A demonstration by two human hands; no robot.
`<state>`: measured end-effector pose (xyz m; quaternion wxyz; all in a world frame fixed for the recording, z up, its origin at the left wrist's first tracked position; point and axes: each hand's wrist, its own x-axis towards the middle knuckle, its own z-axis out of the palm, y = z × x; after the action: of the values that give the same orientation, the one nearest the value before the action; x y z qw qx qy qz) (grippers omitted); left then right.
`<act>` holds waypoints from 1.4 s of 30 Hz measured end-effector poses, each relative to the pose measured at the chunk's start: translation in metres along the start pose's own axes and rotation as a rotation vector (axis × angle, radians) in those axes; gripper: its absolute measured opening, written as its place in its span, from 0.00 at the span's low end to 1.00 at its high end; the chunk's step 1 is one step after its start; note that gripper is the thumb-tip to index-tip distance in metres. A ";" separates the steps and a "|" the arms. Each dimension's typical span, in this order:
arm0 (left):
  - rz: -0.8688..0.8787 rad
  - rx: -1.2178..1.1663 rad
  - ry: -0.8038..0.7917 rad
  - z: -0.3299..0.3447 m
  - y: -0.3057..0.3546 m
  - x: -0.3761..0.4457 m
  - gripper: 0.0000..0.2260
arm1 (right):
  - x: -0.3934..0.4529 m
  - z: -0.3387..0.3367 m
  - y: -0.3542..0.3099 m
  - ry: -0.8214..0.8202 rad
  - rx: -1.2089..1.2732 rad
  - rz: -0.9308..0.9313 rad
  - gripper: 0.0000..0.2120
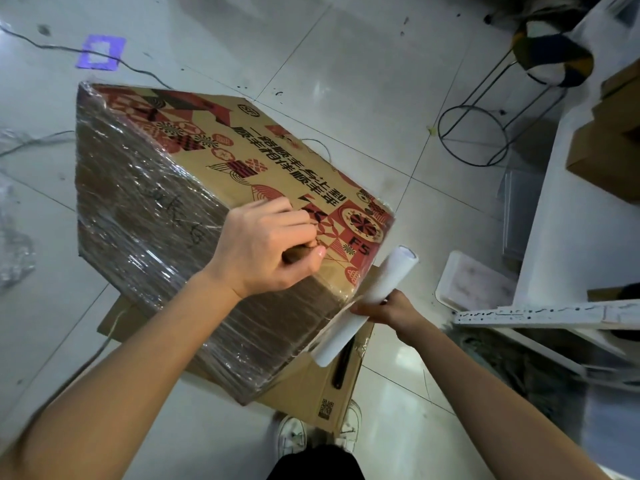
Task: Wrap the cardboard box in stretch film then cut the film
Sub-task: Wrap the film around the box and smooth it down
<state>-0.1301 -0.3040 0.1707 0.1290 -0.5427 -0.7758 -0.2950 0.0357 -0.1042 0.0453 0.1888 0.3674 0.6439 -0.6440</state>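
Observation:
The cardboard box [242,157], printed in red and black, stands tilted on the floor. Its plain brown sides [138,209] are covered in shiny stretch film. My left hand [263,247] grips the box's near upper corner, fingers curled over the printed face and thumb on the edge. My right hand [391,311] holds a white roll of stretch film [381,282] by its middle, close against the box's lower right corner. A short strip of film runs from the roll to the box.
A flattened cardboard sheet [311,393] lies under the box, with a dark elongated tool [341,367] on it. A wire-legged stool [540,64] stands at the back right, a white table [561,237] and a white tray [474,285] to the right. Cables [52,46] cross the tiled floor. My shoes [292,434] are below.

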 end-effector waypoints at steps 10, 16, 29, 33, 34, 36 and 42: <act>0.003 0.044 0.052 -0.011 0.006 -0.026 0.15 | 0.017 0.004 -0.008 -0.014 -0.203 -0.152 0.47; -0.037 0.084 0.113 -0.014 0.016 -0.059 0.13 | 0.016 0.009 -0.015 -0.149 -0.380 -0.243 0.37; -0.514 0.117 0.336 0.028 0.071 -0.140 0.15 | 0.033 -0.007 -0.003 -0.193 -0.413 -0.400 0.29; -0.689 0.194 0.331 0.052 0.096 -0.165 0.12 | 0.043 -0.009 0.014 -0.253 -0.495 -0.491 0.28; -0.743 0.235 0.327 0.055 0.100 -0.169 0.11 | 0.047 -0.011 0.019 -0.256 -0.484 -0.489 0.31; -0.864 0.277 0.339 0.058 0.109 -0.174 0.09 | 0.053 -0.011 0.021 -0.310 -0.551 -0.530 0.29; -1.237 0.005 0.542 0.071 0.138 -0.192 0.20 | 0.061 -0.031 0.008 -0.482 -0.714 -0.592 0.27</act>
<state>0.0770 -0.3759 0.0587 0.1279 0.0948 -0.8846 -0.4384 0.0082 -0.0611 -0.0007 0.2549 -0.0765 0.8379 -0.4766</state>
